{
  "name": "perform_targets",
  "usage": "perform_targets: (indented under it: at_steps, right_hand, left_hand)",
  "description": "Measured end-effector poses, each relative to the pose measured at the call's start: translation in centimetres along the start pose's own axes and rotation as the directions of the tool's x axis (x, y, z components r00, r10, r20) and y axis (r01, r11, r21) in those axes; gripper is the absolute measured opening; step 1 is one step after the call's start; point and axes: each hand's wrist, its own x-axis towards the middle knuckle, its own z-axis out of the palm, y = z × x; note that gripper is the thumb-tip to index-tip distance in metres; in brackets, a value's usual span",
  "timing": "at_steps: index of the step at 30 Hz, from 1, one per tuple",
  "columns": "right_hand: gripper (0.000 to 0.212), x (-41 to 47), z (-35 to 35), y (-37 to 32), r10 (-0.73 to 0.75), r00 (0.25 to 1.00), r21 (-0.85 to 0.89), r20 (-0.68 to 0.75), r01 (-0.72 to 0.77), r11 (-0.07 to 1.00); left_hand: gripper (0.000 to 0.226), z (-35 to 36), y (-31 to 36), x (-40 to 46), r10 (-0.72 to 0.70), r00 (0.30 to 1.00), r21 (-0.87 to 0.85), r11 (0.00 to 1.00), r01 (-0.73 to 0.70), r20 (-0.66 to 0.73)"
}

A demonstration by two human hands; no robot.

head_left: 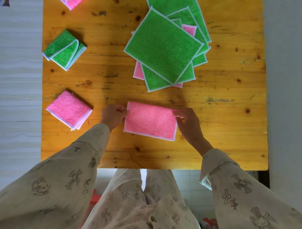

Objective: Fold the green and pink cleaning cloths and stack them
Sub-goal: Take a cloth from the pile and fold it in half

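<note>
Mid-fold — left hand [113, 116] and right hand [187, 122] pinch the half-folded pink terry cloth [150, 121] at its far corners; next, likely a second fold across.

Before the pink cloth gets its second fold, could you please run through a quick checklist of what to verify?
1. Left hand pinches the left edge of the half-folded pink cloth: ok.
2. Right hand grips the right edge: ok.
3. First fold lies flat with edges lined up: ok, though the lower layer is hidden.
4. Bare table around the cloth for folding: ok.
5. Folded pink stack at near left ready to receive it: ok.
6. Unfolded pile lies apart from the work area: ok.
</note>
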Motion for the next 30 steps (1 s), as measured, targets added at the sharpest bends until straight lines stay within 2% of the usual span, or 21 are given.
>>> perform_targets:
  at_steps: [3,7,9,11,14,17,20,22,24,26,30]
  right_hand:
    - [0.022,0.1,0.1,-0.2,0.009,1.0,-0.035,0.01,-0.009,0.999]
    - [0.023,-0.3,0.5,-0.2,-0.05,0.999,-0.076,-0.015,0.049,0.996]
    - [0.025,-0.6,0.8,0.0,-0.093,0.995,-0.1,-0.024,0.09,0.991]
    - [0.025,-0.8,1.2,0.2,-0.13,0.991,-0.139,-0.026,0.125,0.982]
    - [0.027,-1.0,1.5,0.4,-0.159,0.986,-0.171,-0.048,0.148,0.974]
    - [0.031,-1.4,1.9,0.4,-0.202,0.977,-0.18,-0.065,0.188,0.966]
    - [0.038,-1.8,2.4,0.6,-0.308,0.947,-0.323,-0.087,0.265,0.908]
    - [0.042,-2.0,2.7,0.1,-0.274,0.96,-0.446,-0.056,0.222,0.867]
    - [0.048,-2.3,3.6,-0.3,-0.303,0.953,-0.506,0.018,0.27,0.819]
    - [0.054,-2.5,4.9,-0.9,-0.338,0.939,-0.485,0.055,0.321,0.813]
    - [0.05,-2.2,7.1,-0.9,-0.267,0.963,-0.504,0.044,0.252,0.826]
  left_hand:
    - [0.007,0.3,-0.3,0.0,0.031,0.999,0.07,0.997,-0.029,-0.032]
    - [0.018,1.0,-0.7,-0.6,0.219,0.97,0.366,0.916,-0.166,-0.109]
    - [0.022,1.7,-0.9,-1.3,0.394,0.912,0.57,0.777,-0.268,-0.108]
    - [0.027,2.7,-1.1,-1.9,0.576,0.815,0.744,0.573,-0.343,-0.068]
    - [0.045,4.5,-1.3,-2.2,0.718,0.691,0.813,0.353,-0.463,0.082]
    - [0.055,6.1,-2.0,-2.0,0.717,0.642,0.777,0.231,-0.586,0.271]
    - [0.073,6.8,-2.9,-1.4,0.664,0.667,0.766,0.217,-0.605,0.338]
    - [0.079,6.9,-3.5,-1.0,0.651,0.67,0.782,0.183,-0.596,0.358]
    - [0.074,6.9,-3.9,-0.8,0.646,0.668,0.781,0.172,-0.6,0.37]
    - [0.063,6.9,-4.0,-0.7,0.639,0.67,0.773,0.179,-0.608,0.378]
    - [0.055,6.5,-4.3,-0.2,0.651,0.651,0.78,0.14,-0.61,0.392]
